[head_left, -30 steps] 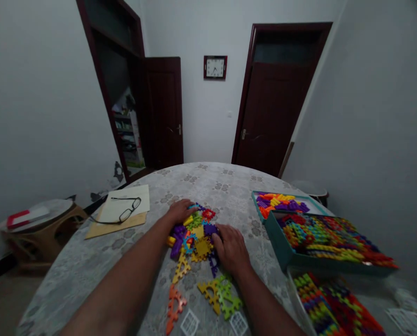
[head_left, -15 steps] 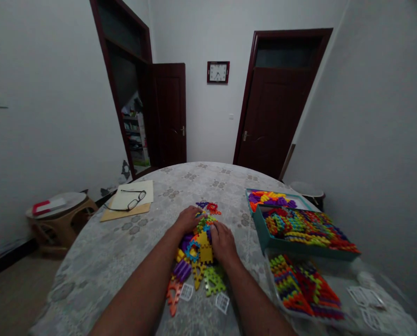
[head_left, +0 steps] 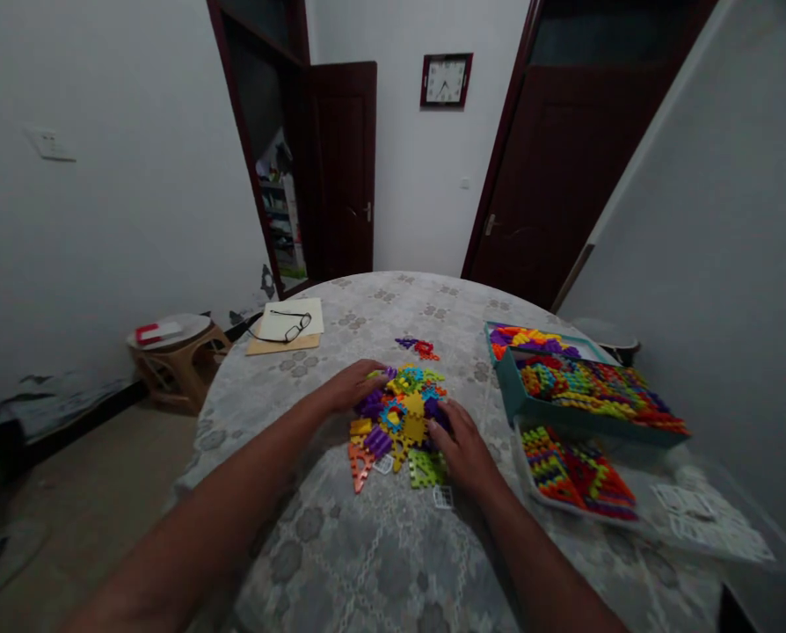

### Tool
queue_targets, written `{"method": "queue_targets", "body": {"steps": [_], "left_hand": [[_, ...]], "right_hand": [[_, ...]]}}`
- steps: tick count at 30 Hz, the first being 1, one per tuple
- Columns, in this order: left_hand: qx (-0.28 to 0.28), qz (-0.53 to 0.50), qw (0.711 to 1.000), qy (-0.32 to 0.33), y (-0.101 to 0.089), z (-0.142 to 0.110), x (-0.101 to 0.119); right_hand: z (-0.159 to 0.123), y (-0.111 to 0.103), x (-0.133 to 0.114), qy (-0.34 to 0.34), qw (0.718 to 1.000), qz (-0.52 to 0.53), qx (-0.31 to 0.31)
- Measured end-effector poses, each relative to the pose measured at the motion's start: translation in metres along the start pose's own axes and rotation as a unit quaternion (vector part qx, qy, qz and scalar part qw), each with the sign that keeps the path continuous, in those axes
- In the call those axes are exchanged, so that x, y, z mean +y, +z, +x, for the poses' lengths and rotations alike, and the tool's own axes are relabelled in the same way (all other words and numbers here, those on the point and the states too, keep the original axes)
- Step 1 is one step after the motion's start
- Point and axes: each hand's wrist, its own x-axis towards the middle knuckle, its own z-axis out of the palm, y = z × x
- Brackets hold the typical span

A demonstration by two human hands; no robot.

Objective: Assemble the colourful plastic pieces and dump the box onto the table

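A heap of colourful plastic interlocking building pieces (head_left: 395,415) lies on the table in front of me. My left hand (head_left: 354,385) rests against its left side, fingers reaching over purple pieces. On the opposite side, my right hand (head_left: 460,440) touches the edge of the heap beside a dark purple piece (head_left: 435,411), thumb and fingers apart. An orange triangular piece (head_left: 360,466) and a green toothed piece (head_left: 425,469) lie at the near edge, with a small white grid piece (head_left: 443,498) close by. Red pieces (head_left: 425,350) sit beyond the heap.
To the right stand a teal box (head_left: 584,413) of sorted pieces, its lid (head_left: 584,345) holding more, and a clear plastic container (head_left: 521,453). Glasses (head_left: 292,334) rest on papers (head_left: 304,308) at the left. A stool (head_left: 182,360) stands beyond the table.
My view has tilted down and turned left. Both hands have moved apart, from over the top of the heap to its left and right sides.
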Motion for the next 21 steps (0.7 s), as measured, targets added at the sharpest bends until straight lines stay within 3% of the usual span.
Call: {"method": "queue_targets", "body": {"steps": [2,5,7,9,13,17,21], "left_hand": [[-0.014,0.014,1.000,0.022,-0.005,-0.040,-0.009],[-0.015,0.089,0.996,0.029,0.006,-0.098,-0.021],[-0.016,0.129,0.991,0.032,0.022,-0.124,-0.024],[-0.017,0.150,0.988,0.039,0.039,-0.135,-0.021],[-0.011,0.173,0.984,0.037,0.058,-0.119,-0.006],[-0.024,0.198,0.979,0.031,0.061,-0.089,0.010],[0.003,0.192,0.979,0.061,0.067,-0.064,0.017]], "right_hand": [[-0.020,-0.012,-0.005,-0.011,0.999,-0.027,-0.026],[-0.050,-0.028,-0.016,-0.058,0.992,-0.079,-0.078],[-0.065,-0.033,-0.024,-0.092,0.983,-0.115,-0.109],[-0.071,-0.033,-0.030,-0.106,0.977,-0.146,-0.117],[-0.057,-0.018,-0.037,-0.096,0.973,-0.192,-0.087],[-0.029,0.000,-0.036,-0.082,0.970,-0.226,-0.045],[-0.012,0.012,-0.031,-0.059,0.969,-0.239,0.006]]}}
